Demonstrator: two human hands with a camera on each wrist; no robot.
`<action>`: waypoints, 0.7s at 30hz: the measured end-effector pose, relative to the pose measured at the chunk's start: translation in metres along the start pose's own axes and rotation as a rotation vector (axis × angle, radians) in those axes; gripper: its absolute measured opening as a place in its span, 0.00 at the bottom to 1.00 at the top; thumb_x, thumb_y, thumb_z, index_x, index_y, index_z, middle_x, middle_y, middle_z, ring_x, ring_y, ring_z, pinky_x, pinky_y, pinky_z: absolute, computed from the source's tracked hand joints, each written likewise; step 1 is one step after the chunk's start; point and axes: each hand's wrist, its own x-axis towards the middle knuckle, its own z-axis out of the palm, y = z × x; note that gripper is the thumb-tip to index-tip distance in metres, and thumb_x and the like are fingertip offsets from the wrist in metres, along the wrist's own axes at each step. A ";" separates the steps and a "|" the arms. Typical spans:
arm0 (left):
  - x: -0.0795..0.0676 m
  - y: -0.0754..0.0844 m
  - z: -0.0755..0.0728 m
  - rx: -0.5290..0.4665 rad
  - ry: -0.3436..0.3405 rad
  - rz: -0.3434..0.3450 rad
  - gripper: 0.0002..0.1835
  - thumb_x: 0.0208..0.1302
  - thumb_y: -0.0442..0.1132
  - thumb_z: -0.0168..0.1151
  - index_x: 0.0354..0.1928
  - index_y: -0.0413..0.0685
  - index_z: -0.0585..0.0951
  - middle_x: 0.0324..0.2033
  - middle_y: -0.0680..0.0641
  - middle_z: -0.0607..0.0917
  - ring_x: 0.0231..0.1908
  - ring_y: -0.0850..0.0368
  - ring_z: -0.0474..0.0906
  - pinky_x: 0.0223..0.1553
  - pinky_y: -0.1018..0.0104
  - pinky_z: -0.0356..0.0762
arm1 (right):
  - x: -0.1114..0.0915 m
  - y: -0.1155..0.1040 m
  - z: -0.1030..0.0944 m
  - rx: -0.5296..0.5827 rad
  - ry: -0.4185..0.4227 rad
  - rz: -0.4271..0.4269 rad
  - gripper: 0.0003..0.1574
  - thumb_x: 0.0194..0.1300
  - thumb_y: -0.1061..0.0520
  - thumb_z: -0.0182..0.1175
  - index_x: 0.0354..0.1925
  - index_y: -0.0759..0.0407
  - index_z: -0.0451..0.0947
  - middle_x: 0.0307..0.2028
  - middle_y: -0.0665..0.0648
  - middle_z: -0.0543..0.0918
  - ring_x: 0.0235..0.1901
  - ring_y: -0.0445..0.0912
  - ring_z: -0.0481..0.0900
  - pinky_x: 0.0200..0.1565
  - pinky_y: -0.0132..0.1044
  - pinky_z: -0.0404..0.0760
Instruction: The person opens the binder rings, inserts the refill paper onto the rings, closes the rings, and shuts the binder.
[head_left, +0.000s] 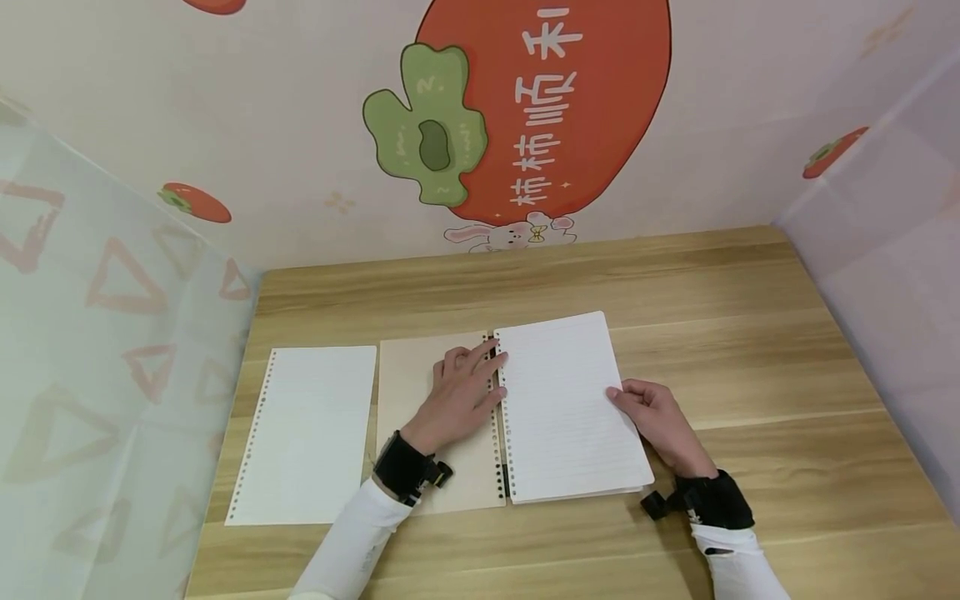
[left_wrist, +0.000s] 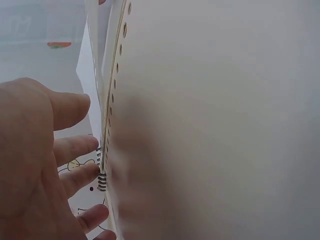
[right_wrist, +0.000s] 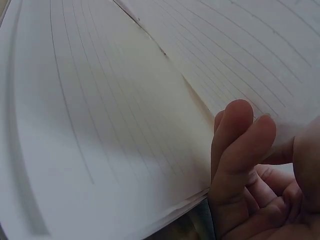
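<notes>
An open loose-leaf notebook lies on the wooden table, its beige cover (head_left: 416, 367) turned to the left and a stack of lined paper (head_left: 562, 425) on the right. Punched holes run down the paper's left edge beside the dark binder strip (head_left: 506, 480). My left hand (head_left: 459, 400) reaches over the cover, fingers spread, fingertips at the holed edge; binding rings (left_wrist: 102, 181) show by them in the left wrist view. At the paper's right edge, my right hand (head_left: 658, 417) pinches the lined paper, thumb on top. In the right wrist view its fingers (right_wrist: 240, 145) are curled at the sheets.
A separate white punched sheet (head_left: 311, 433) lies left of the cover, holes toward the left. The wooden table (head_left: 765, 367) extends to the right and behind the notebook. A printed backdrop (head_left: 300, 125) stands along the back and sides.
</notes>
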 end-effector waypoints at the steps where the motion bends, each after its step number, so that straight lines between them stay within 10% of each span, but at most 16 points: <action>1: 0.000 0.000 0.000 0.002 -0.004 -0.002 0.30 0.85 0.54 0.51 0.82 0.56 0.67 0.84 0.47 0.57 0.75 0.36 0.57 0.70 0.33 0.57 | 0.000 0.000 0.000 -0.002 0.000 0.001 0.28 0.82 0.47 0.59 0.60 0.73 0.80 0.36 0.57 0.91 0.31 0.46 0.88 0.35 0.39 0.86; 11: 0.001 0.006 0.000 0.045 -0.017 -0.022 0.28 0.85 0.52 0.51 0.80 0.57 0.70 0.84 0.46 0.59 0.73 0.34 0.60 0.69 0.31 0.58 | -0.007 0.000 0.001 0.043 -0.033 0.047 0.29 0.83 0.47 0.58 0.58 0.74 0.78 0.35 0.56 0.89 0.32 0.45 0.87 0.35 0.38 0.86; 21: 0.000 0.008 0.001 0.043 -0.016 -0.030 0.28 0.84 0.52 0.51 0.80 0.56 0.70 0.84 0.45 0.59 0.73 0.32 0.60 0.69 0.29 0.58 | -0.037 0.012 -0.002 0.148 -0.245 0.085 0.37 0.84 0.50 0.56 0.71 0.80 0.64 0.47 0.60 0.90 0.42 0.45 0.89 0.41 0.37 0.89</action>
